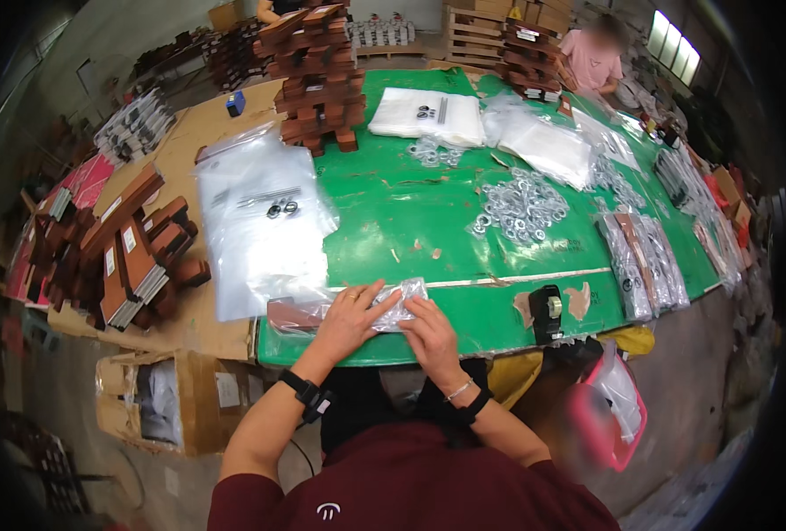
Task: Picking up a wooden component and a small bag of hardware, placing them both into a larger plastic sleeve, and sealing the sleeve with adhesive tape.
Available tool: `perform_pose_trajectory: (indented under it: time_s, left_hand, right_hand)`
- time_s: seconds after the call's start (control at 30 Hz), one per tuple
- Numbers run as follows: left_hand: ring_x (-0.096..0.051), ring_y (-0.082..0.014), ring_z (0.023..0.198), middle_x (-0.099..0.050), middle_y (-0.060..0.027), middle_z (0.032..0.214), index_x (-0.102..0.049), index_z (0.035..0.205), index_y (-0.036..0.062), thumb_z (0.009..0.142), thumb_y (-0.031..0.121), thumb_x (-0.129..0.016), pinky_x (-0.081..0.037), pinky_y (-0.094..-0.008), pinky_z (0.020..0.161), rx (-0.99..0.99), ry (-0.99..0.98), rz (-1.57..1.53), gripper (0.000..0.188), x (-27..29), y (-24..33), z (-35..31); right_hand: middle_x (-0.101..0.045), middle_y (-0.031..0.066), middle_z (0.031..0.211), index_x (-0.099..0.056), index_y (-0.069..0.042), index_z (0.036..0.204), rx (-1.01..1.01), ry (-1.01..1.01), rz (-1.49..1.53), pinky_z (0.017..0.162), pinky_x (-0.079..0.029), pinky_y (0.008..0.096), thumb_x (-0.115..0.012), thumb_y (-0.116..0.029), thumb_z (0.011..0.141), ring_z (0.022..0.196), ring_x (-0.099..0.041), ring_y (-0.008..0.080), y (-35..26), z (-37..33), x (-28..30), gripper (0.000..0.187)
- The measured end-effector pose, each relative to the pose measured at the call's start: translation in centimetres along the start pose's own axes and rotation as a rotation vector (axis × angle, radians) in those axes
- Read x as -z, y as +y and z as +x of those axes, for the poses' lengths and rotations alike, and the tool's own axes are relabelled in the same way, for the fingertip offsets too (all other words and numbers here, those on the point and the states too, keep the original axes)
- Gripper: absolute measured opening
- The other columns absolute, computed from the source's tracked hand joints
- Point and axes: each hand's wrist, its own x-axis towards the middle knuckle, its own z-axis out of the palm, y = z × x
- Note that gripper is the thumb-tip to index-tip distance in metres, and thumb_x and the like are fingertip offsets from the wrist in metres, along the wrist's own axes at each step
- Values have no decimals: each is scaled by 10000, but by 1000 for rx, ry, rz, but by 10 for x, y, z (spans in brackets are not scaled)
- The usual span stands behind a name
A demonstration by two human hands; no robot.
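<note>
A reddish-brown wooden piece (294,316) lies in a clear plastic bag (410,288) along the near edge of the green table. My left hand (350,317) presses on the bag near its middle, index finger and thumb pinching the plastic. At the bag's right end, my right hand (430,333) has its fingers bent down onto the crumpled plastic. The two hands are close together, with bunched film between them. What lies under the fingers is hidden.
Flat clear bags (260,221) lie beyond my left hand. Brown wooden pieces are piled at left (136,257) and stacked tall (318,84) at back. Washer-like metal rings (521,205), a tape dispenser (548,314) and bagged pieces (645,265) are to the right. A person (592,57) sits across.
</note>
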Motion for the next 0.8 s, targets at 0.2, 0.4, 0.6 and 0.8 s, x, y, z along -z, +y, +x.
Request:
perform_pose_trajectory:
  time_s: [0.2, 0.4, 0.6, 0.8]
  left_hand:
    - [-543, -302, 1275, -493, -80, 1510, -464, 1534, 285, 718, 142, -823, -425, -525, 1117, 0, 12, 6, 903, 3, -1, 0]
    - [-558, -312, 1245, -505, -102, 1495, -462, 1534, 281, 689, 167, -852, -450, -486, 1088, -18, 13, 33, 938, 4, 1, 0]
    - [-544, -301, 1273, -487, -85, 1514, -473, 1529, 269, 707, 146, -827, -426, -502, 1116, 9, -11, 7, 903, 5, 3, -1]
    - [-539, -298, 1282, -488, -82, 1515, -483, 1522, 266, 708, 142, -821, -426, -499, 1113, 11, -17, 3, 890, 7, 4, 0]
  right_hand:
    - [-672, 138, 1260, -713, -58, 989, -14, 4, 22, 1104, -457, 506, -713, 15, 789, 1289, -583, 358, -2, 1, 2, 213]
    - [-667, 141, 1278, -713, -57, 1001, -13, 10, 29, 1112, -446, 522, -686, 40, 792, 1304, -573, 363, 0, -6, 0, 232]
    - [-680, 152, 1279, -715, -56, 1023, -45, 4, 63, 1127, -426, 524, -699, 42, 806, 1303, -582, 370, -3, -5, -1, 239]
    - [-671, 158, 1297, -714, -60, 1043, -50, 4, 71, 1130, -422, 530, -697, 47, 804, 1310, -575, 377, -4, -5, 1, 262]
